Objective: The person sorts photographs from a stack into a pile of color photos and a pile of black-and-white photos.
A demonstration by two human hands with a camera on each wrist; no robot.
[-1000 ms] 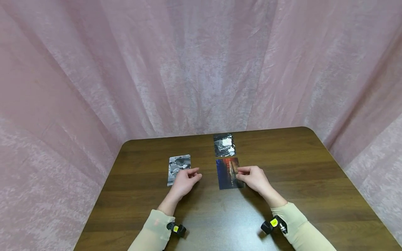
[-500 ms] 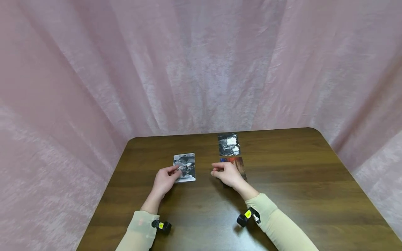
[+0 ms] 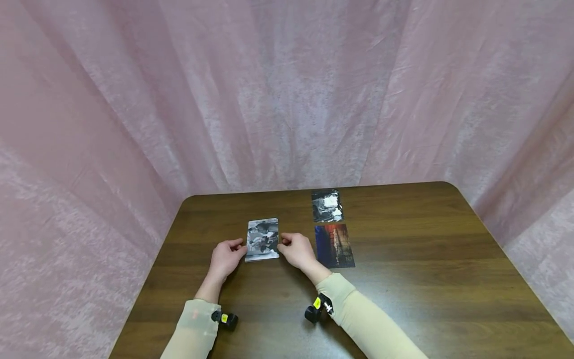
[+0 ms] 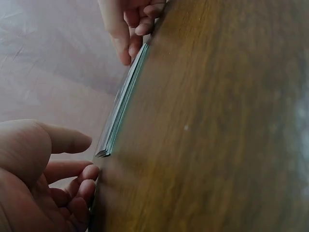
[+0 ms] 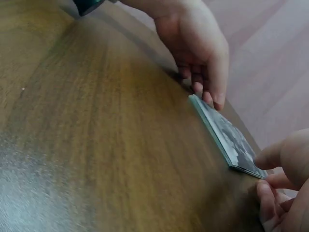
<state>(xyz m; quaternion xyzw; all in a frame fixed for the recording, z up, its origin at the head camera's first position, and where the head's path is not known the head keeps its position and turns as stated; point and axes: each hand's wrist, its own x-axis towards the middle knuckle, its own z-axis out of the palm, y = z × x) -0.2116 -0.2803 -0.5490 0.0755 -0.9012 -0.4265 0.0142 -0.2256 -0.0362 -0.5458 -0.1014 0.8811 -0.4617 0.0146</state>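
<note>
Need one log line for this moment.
card stack: flat on table | left hand: at its left edge | right hand: at its right edge, grip unclear | right of stack: colour card, grey card beyond

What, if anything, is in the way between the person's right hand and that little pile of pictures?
Nothing visible. The right hand is right at the pile's near right side. The left hand is on the opposite side, and the colourful picture lies farther right, not between them.
</note>
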